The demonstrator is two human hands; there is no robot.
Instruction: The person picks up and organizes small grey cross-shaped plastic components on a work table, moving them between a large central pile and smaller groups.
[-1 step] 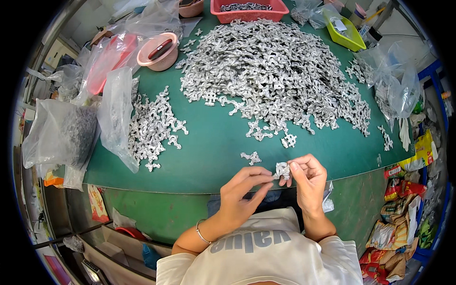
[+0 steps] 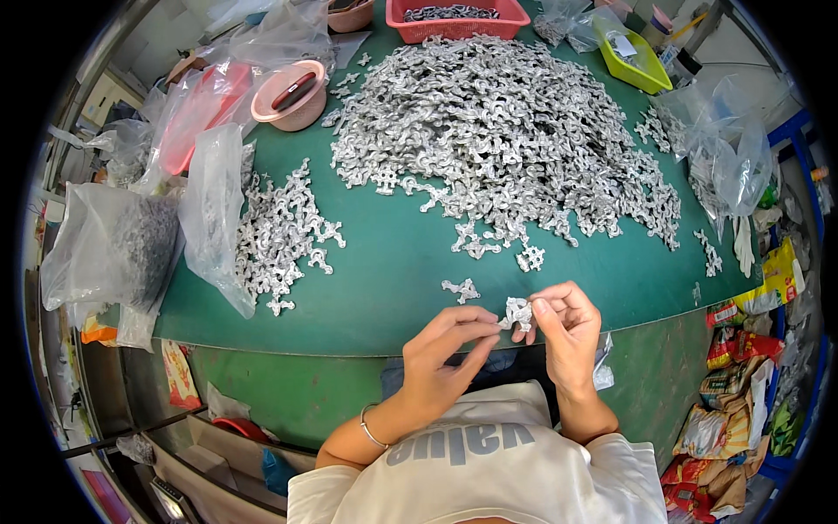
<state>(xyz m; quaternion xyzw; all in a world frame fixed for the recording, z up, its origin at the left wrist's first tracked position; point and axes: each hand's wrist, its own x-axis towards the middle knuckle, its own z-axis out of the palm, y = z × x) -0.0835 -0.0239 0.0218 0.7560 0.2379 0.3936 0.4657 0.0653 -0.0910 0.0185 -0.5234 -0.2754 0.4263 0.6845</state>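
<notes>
Above the near edge of the table, my right hand (image 2: 569, 336) pinches a small silver-grey cast metal piece (image 2: 518, 312) with knobby arms and curved openings. My left hand (image 2: 443, 354) meets the piece's left arm with its fingertips, thumb and fingers closed around that end. A similar loose casting (image 2: 461, 289) lies on the table just beyond my hands. Farther off rises a large heap of the same castings (image 2: 489, 131), a few strays at its front edge. To the left spreads a smaller pile of castings (image 2: 278, 229).
The green tabletop (image 2: 384, 271) carries a pink bowl (image 2: 301, 115) with a dark red-handled tool, a red basket (image 2: 463, 31) of metal parts and a yellow-green basket (image 2: 642, 74). Plastic bags (image 2: 113, 240) crowd the left edge; another clear bag (image 2: 729, 157) stands right.
The casting has turned slightly between my fingertips, showing a slightly different side. My hands have hardly moved, and the piles look the same.
</notes>
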